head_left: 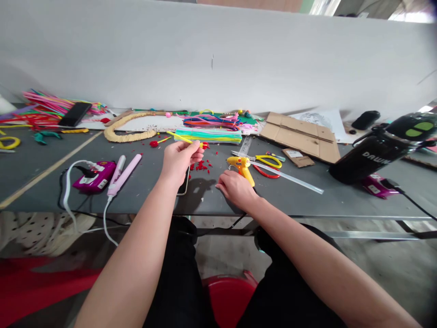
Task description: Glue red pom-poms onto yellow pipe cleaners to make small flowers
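Observation:
My left hand is closed, pinching a yellow pipe cleaner with small red pieces at its right end. It is above a phone lying partly hidden on the table. Several loose red bits are scattered to the right of that hand. My right hand is low over the table by the front edge, fingers curled together; whatever may be inside them is hidden. Right behind it lies a yellow glue gun, its handle close to my knuckles, with a clear glue stick extending right.
Yellow-handled scissors and red-handled pliers lie right of the glue gun. Bundled pipe cleaners line the back. Cardboard and a black bottle stand right; a pink hair straightener and purple power strip are left.

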A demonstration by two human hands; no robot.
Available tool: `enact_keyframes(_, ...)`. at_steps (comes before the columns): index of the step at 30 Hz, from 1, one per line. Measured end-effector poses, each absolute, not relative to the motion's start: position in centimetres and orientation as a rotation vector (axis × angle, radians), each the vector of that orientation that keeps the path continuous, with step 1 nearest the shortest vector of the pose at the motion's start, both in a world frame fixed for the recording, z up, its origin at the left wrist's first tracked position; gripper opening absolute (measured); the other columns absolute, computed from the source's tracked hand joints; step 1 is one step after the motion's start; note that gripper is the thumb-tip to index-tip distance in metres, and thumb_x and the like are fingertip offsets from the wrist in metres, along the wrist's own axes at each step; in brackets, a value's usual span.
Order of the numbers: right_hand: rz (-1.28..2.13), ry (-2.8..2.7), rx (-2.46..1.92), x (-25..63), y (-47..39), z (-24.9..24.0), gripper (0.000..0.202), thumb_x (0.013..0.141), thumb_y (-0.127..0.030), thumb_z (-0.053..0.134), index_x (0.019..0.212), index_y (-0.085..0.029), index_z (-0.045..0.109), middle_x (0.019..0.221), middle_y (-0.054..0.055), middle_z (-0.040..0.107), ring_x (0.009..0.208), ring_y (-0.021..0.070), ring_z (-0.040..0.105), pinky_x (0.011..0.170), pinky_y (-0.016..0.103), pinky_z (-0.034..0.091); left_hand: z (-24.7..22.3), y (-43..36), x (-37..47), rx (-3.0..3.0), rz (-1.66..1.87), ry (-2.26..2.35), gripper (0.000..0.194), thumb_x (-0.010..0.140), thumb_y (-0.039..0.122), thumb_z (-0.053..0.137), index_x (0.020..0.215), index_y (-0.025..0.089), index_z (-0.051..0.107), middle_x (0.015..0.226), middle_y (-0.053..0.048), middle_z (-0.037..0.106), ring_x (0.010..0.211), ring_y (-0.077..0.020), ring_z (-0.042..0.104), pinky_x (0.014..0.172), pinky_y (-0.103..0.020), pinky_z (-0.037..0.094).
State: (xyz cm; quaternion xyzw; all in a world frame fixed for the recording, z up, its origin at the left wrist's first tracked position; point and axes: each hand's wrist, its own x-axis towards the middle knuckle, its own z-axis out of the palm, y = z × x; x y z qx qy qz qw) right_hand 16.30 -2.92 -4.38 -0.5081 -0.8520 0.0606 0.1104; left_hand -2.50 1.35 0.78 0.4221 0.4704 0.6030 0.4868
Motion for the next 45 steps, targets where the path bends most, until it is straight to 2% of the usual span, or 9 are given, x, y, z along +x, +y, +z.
enact_keyframes(5,0.097,-2.636,-1.441,16.3,-3.2,-4.3,0.023,0.104,-0.027,0.049,0.098,-0.016,0.068,0.103,0.01,0.066,0.099,0.0208,0.06,0.074,0.029,0.043,0.8,1.4,-2.5,1.028,1.46,1.144,0.019,0.076,0.029,0.081,0.076,0.012,0.072,0.072,-0.006,0.073,0.059,-0.0092,0.065,0.06,-0.022,0.055)
enact_keyframes(10,-0.04,-2.677,-1.446,15.8,-3.8,-4.3,0.026,0.105,-0.023,0.041,0.1,-0.016,0.066,0.105,0.011,0.065,0.1,0.0238,0.059,0.066,0.033,0.042,0.7,1.3,-2.4,1.036,1.463,1.15,0.019,0.076,0.029,0.081,0.076,0.012,0.072,0.073,-0.007,0.073,0.059,-0.0096,0.065,0.06,-0.022,0.055)
enact_keyframes(13,-0.088,-2.68,-1.459,15.5,-3.9,-4.2,0.026,0.105,-0.021,0.04,0.101,-0.016,0.066,0.106,0.013,0.065,0.1,0.0246,0.059,0.067,0.033,0.043,0.6,1.3,-2.4,1.045,1.461,1.156,0.019,0.076,0.029,0.081,0.076,0.012,0.072,0.073,-0.007,0.073,0.058,-0.0098,0.065,0.06,-0.022,0.055)
enact_keyframes(19,-0.089,-2.667,-1.513,15.3,-3.9,-3.8,0.028,0.104,-0.019,0.04,0.096,-0.016,0.067,0.102,0.013,0.065,0.098,0.0251,0.06,0.069,0.033,0.043,0.6,1.4,-2.4,1.056,1.461,1.16,0.02,0.076,0.029,0.081,0.075,0.012,0.072,0.072,-0.007,0.073,0.058,-0.0099,0.064,0.059,-0.022,0.055)
enact_keyframes(25,-0.109,-2.741,-1.449,14.6,-4.2,-3.8,0.023,0.093,-0.004,0.046,0.103,-0.012,0.066,0.106,0.015,0.063,0.1,0.0284,0.058,0.076,0.036,0.046,0.6,1.5,-2.4,1.058,1.458,1.162,0.019,0.076,0.029,0.08,0.074,0.012,0.072,0.073,-0.007,0.073,0.058,-0.0098,0.064,0.059,-0.022,0.055)
enact_keyframes(28,-0.121,-2.714,-1.455,14.7,-4.0,-3.9,0.024,0.097,-0.008,0.043,0.105,-0.012,0.065,0.107,0.016,0.062,0.1,0.0285,0.058,0.081,0.036,0.047,0.6,1.4,-2.3,1.06,1.458,1.16,0.02,0.076,0.029,0.081,0.075,0.012,0.072,0.073,-0.007,0.073,0.058,-0.0101,0.065,0.059,-0.023,0.055)
enact_keyframes(32,-0.127,-2.704,-1.459,15.2,-3.6,-3.8,0.024,0.1,-0.012,0.041,0.103,-0.012,0.064,0.106,0.016,0.063,0.098,0.0279,0.058,0.077,0.036,0.046,0.6,1.4,-2.4,1.063,1.452,1.158,0.02,0.077,0.029,0.081,0.075,0.012,0.072,0.073,-0.007,0.073,0.058,-0.0105,0.065,0.059,-0.023,0.055)
enact_keyframes(38,-0.107,-2.775,-1.444,15.3,-3.7,-3.4,0.023,0.09,-0.003,0.05,0.103,-0.013,0.065,0.107,0.015,0.064,0.1,0.0275,0.06,0.071,0.035,0.046,0.6,1.4,-2.4,1.064,1.45,1.15,0.019,0.077,0.028,0.081,0.075,0.011,0.073,0.073,-0.008,0.073,0.058,-0.0104,0.065,0.058,-0.023,0.055)
enact_keyframes(45,-0.072,-2.779,-1.487,15.3,-3.8,-3.0,0.025,0.089,-0.001,0.05,0.103,-0.014,0.065,0.108,0.014,0.065,0.102,0.0268,0.06,0.071,0.034,0.046,0.6,1.4,-2.4,1.075,1.439,1.159,0.019,0.076,0.03,0.08,0.075,0.012,0.073,0.073,-0.007,0.073,0.059,-0.0103,0.065,0.059,-0.023,0.055)
